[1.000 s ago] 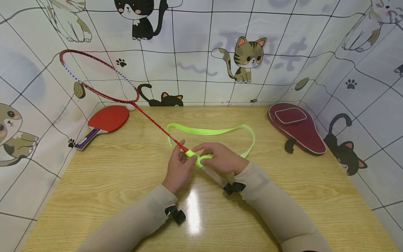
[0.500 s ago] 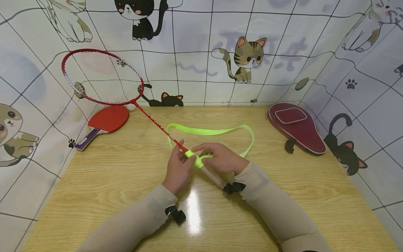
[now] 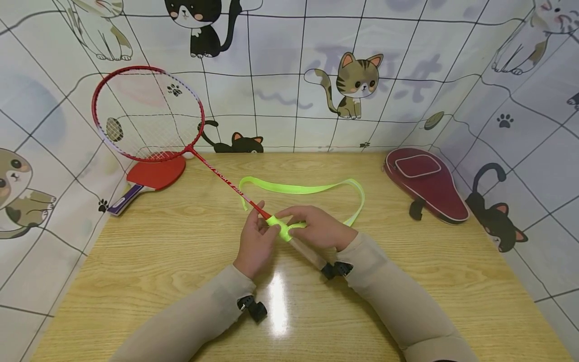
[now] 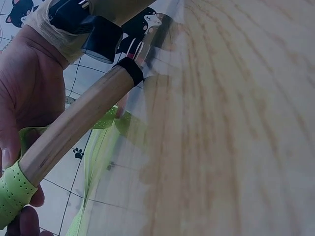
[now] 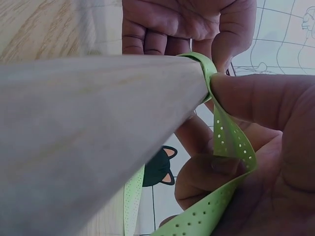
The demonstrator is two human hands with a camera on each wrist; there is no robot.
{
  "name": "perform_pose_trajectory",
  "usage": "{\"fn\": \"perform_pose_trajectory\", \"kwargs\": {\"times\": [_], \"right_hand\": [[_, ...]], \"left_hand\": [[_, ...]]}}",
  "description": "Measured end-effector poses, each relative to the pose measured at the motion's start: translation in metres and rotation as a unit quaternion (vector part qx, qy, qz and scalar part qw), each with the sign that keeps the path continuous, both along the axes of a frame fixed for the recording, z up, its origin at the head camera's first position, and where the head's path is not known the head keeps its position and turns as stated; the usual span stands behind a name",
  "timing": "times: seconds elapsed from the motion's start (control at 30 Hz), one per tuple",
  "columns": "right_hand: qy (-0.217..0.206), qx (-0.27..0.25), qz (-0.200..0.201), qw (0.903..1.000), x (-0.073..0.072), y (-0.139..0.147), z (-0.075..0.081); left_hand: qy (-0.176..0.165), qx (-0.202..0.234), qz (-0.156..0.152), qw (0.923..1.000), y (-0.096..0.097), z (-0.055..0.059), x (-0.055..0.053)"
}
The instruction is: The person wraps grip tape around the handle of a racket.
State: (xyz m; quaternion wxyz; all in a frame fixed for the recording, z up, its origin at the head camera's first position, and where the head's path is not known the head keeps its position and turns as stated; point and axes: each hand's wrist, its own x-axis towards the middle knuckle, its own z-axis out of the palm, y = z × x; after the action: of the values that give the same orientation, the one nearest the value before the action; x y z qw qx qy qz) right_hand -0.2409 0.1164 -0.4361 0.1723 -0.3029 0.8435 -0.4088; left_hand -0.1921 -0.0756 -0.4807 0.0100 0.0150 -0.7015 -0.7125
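A red and white badminton racket [image 3: 217, 172] slants across the head view, its head up at the left and its handle at the centre. My left hand [image 3: 255, 246] grips the upper handle, thumb on the neon-green wrap. My right hand [image 3: 321, 226] pinches the perforated grip tape [image 5: 229, 132] close beside the handle. From there the loose tape loops over the table behind both hands. Below the wrapped turns, the bare wooden handle [image 4: 78, 118] shows in the left wrist view, with a dark band near its butt end.
A red table tennis bat [image 3: 158, 176] lies at the back left, partly behind the racket head, with a white ball [image 3: 187, 155] beside it. At the back right is a maroon bat case [image 3: 427, 183]. Cat-printed sheeting [image 3: 280, 90] encloses the wooden table [image 3: 158, 251].
The racket has rolled about its shaft, so its head now faces the head camera more fully and the shaft lettering shows. Both hands have stayed nearly in place; the tape loop has drawn in slightly.
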Motion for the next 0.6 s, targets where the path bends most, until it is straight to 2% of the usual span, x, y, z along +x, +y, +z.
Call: {"fn": "perform_pose_trajectory", "kwargs": {"times": [0.27, 0.6], "right_hand": [[0.023, 0.006, 0.000, 0.9997, -0.0013, 0.0006, -0.0006], [0.018, 0.005, 0.006, 0.9998, -0.0055, 0.0029, -0.0051]], "left_hand": [[0.010, -0.031, 0.012, 0.9994, -0.0003, 0.0011, -0.0002], [0.003, -0.024, 0.017, 0.9996, 0.0001, -0.0002, -0.0013]]}}
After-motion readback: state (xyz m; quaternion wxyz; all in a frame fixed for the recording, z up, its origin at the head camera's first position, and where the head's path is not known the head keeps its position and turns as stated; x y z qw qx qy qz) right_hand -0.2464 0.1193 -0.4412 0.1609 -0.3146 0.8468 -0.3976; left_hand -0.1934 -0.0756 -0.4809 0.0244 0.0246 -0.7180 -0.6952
